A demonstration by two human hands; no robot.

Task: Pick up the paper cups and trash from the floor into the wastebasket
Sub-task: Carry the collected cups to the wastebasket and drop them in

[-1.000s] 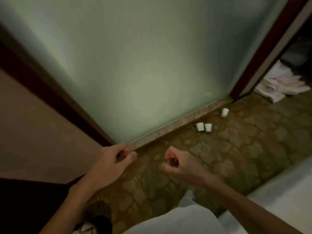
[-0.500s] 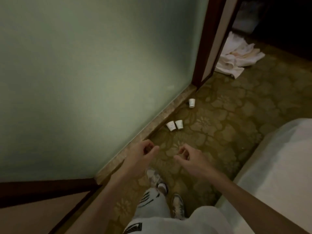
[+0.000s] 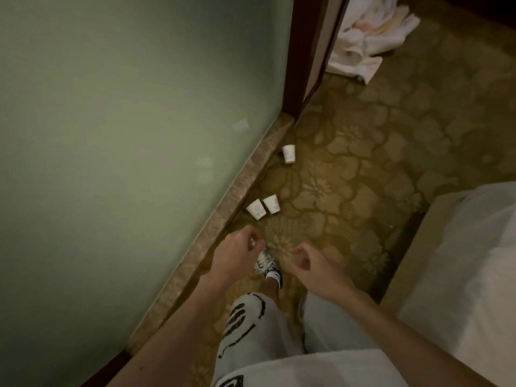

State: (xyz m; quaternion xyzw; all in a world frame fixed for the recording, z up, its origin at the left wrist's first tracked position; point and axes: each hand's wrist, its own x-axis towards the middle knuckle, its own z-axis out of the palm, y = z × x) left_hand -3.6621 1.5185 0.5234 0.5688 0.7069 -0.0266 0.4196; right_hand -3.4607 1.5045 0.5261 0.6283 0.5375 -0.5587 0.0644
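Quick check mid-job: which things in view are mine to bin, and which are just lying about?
Job: nearest white paper cup; white paper cup beside it; farther white paper cup. No wastebasket in view.
Lying about: heap of white towels; white-sheeted bed; green frosted glass wall.

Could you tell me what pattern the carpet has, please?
The carpet is olive-gold floral; head view.

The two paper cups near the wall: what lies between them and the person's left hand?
In the head view, only bare patterned carpet lies between the left hand and the two paper cups; nothing else is in that stretch.
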